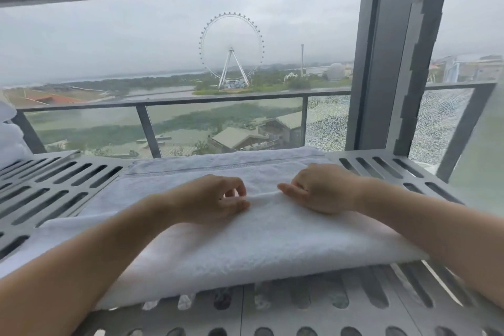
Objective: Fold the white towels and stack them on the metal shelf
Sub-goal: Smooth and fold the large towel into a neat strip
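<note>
**Two hands meeting on one folded towel**

One white towel point(245, 248) is lying folded in layers across the slotted metal shelf point(62, 185), its near fold reaching almost to the shelf's front edge and its far hem running along the back; both hands are resting on top of it near the middle, close together but not touching. The left hand point(215, 199) is curling its fingers, thumb and fingertips pinching a low ridge of cloth. The right hand point(313, 191) is lying with fingers tucked in and thumb pointing toward the left hand; whether it is gripping any cloth I cannot tell. More white towels point(8, 139) are sitting piled at the shelf's far left edge, blurred. Beyond the shelf a glass railing point(191, 102) is running across, and a Ferris wheel point(231, 49) is standing far off under grey sky.
</note>
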Demonstrator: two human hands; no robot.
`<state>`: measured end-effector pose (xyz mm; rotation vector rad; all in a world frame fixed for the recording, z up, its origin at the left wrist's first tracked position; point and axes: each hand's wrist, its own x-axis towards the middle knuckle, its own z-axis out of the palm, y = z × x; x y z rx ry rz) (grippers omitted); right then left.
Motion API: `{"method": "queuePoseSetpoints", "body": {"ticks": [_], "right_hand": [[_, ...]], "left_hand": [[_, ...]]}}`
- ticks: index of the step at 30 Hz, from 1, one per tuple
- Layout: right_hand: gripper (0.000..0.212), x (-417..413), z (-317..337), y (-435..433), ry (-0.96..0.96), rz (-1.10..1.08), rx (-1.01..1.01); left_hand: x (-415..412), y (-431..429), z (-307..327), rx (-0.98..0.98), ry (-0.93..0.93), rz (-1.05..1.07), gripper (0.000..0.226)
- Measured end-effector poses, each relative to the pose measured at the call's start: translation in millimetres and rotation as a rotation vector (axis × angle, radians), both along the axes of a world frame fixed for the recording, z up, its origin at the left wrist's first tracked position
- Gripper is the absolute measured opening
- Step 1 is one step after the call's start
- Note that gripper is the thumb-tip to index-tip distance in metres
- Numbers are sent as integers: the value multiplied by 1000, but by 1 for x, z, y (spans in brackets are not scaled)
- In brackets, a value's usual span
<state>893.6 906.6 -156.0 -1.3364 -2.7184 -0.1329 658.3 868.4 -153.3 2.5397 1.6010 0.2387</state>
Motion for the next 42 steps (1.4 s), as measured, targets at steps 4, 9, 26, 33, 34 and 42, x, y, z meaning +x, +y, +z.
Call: {"method": "queuePoseSetpoints", "body": {"ticks": [4,9,26,33,34,42], "right_hand": [[55,-3,-9,3,22,-1,51],[50,-1,-17,7,214,3,20],[25,-151,-1,-18,64,313,-100],[28,-151,-22,-17,302,288,-42],[28,-151,-22,-18,297,285,-16],[28,-143,-18,-19,262,225,67]], "left_hand": [[-8,3,3,18,16,28,16],[4,0,-14,168,65,54,26],[-78,-43,-12,191,-10,89,15],[-136,-49,-7,158,176,292,36],[-140,-48,-6,188,191,295,41],[-143,-37,-15,226,152,271,37]]}}
